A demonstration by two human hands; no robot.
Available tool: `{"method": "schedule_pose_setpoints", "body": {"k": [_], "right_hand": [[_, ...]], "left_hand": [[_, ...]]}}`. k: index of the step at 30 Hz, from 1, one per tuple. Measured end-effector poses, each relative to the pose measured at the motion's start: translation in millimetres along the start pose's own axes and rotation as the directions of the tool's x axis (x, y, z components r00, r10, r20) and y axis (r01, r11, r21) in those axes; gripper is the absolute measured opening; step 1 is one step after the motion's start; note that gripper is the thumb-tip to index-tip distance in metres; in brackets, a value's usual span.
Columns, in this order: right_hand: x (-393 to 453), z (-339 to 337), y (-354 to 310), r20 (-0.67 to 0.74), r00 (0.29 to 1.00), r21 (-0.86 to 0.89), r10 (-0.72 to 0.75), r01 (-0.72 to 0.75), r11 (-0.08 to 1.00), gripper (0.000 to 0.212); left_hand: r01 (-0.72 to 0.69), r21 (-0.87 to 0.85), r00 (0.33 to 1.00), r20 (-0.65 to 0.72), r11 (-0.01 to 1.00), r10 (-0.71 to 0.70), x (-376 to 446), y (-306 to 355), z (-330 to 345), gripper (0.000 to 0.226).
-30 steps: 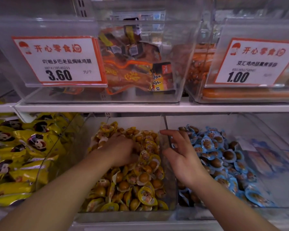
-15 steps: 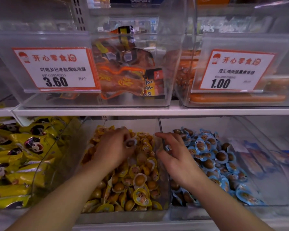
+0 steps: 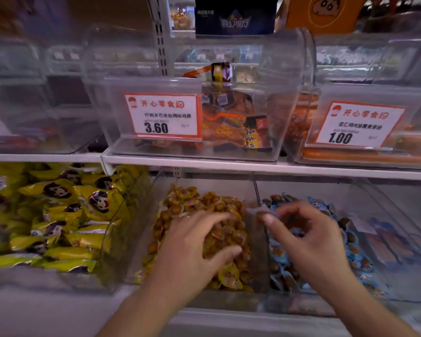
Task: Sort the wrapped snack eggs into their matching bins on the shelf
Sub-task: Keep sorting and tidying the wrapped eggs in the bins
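Observation:
On the lower shelf, a clear bin holds yellow-wrapped snack eggs point(image 3: 192, 203), and the clear bin to its right holds blue-wrapped snack eggs point(image 3: 353, 242). My left hand point(image 3: 192, 246) hovers over the yellow pile with its fingers spread and relaxed, holding nothing. My right hand point(image 3: 311, 244) is above the left edge of the blue bin, by the divider point(image 3: 257, 190) between the bins. Its thumb and forefinger pinch a small wrapped egg point(image 3: 259, 212), which is blurred by motion.
Left of the egg bins sits a bin of yellow snack bags point(image 3: 58, 215). The upper shelf point(image 3: 229, 165) carries clear bins with price tags 3.60 point(image 3: 162, 116) and 1.00 point(image 3: 357, 125). More blue packets point(image 3: 394, 246) lie at far right.
The view has tilted up and shifted left. The packet that my left hand lifted from the yellow pile is now at my right hand's fingertips, and my left hand has opened.

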State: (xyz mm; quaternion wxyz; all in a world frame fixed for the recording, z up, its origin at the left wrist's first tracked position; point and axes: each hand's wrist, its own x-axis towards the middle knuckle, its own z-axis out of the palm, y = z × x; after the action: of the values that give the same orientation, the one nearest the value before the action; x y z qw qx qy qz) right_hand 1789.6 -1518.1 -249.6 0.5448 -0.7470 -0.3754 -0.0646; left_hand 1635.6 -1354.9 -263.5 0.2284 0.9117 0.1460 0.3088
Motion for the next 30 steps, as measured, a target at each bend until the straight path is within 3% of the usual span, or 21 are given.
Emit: {"method": "schedule_pose_setpoints", "body": {"k": [2, 4, 6, 8, 11, 14, 16, 17, 20, 23, 26, 30], "right_hand": [[12.4, -13.3, 19.5, -0.092, 0.99, -0.03, 0.109, -0.112, 0.993, 0.019], [15.3, -23.5, 38.7, -0.107, 0.979, -0.207, 0.174, -0.193, 0.959, 0.01], [7.9, -25.8, 40.5, -0.134, 0.987, -0.429, 0.091, -0.14, 0.893, 0.014], [-2.9, -14.6, 18.9, -0.072, 0.995, -0.441, -0.069, 0.03, 0.897, 0.019], [-3.6, 35.3, -25.6, 0.214, 0.956, -0.304, -0.201, 0.261, 0.916, 0.031], [17.2, 120.1, -46.6, 0.621, 0.773, -0.291, -0.126, 0.377, 0.879, 0.038], [33.3, 176.1, -44.0, 0.757, 0.653, -0.351, -0.022, 0.435, 0.829, 0.044], [39.4, 196.9, -38.3, 0.779, 0.628, -0.371, 0.001, 0.459, 0.807, 0.045], [48.1, 221.8, -18.5, 0.769, 0.638, -0.332, -0.038, 0.449, 0.83, 0.047], [54.0, 213.8, -1.5, 0.816, 0.577, -0.309, -0.039, 0.491, 0.815, 0.051], [71.6, 185.5, 3.9, 0.827, 0.545, -0.454, 0.142, 0.497, 0.739, 0.048], [78.4, 136.4, 9.1, 0.808, 0.478, -0.583, 0.345, 0.564, 0.585, 0.038]], "left_hand": [[0.063, 0.078, 0.995, -0.08, 0.995, -0.057, -9.2, -23.3, -15.6, 0.035], [0.168, 0.144, 0.973, -0.182, 0.975, -0.141, -19.1, -46.1, -32.1, 0.028], [0.264, 0.13, 0.942, -0.248, 0.956, -0.226, -26.4, -63.0, -43.0, 0.033], [0.296, 0.07, 0.928, -0.256, 0.953, -0.27, -31.0, -70.6, -48.7, 0.039], [0.286, -0.036, 0.935, -0.207, 0.958, -0.287, -33.3, -77.4, -46.6, 0.053], [0.369, -0.167, 0.913, -0.121, 0.914, -0.391, -30.2, -86.4, -42.7, 0.065], [0.418, -0.222, 0.898, -0.046, 0.881, -0.438, -28.5, -90.6, -41.3, 0.068], [0.446, -0.25, 0.886, -0.008, 0.859, -0.463, -28.3, -91.4, -41.1, 0.069], [0.48, -0.277, 0.872, 0.047, 0.833, -0.487, -26.7, -93.5, -39.4, 0.07], [0.471, -0.304, 0.881, 0.111, 0.828, -0.461, -24.5, -99.1, -44.3, 0.07], [0.476, -0.339, 0.879, 0.171, 0.812, -0.444, -24.2, -101.1, -49.8, 0.068], [0.491, -0.348, 0.869, 0.134, 0.798, -0.477, -21.7, -98.3, -46.7, 0.067]]}}
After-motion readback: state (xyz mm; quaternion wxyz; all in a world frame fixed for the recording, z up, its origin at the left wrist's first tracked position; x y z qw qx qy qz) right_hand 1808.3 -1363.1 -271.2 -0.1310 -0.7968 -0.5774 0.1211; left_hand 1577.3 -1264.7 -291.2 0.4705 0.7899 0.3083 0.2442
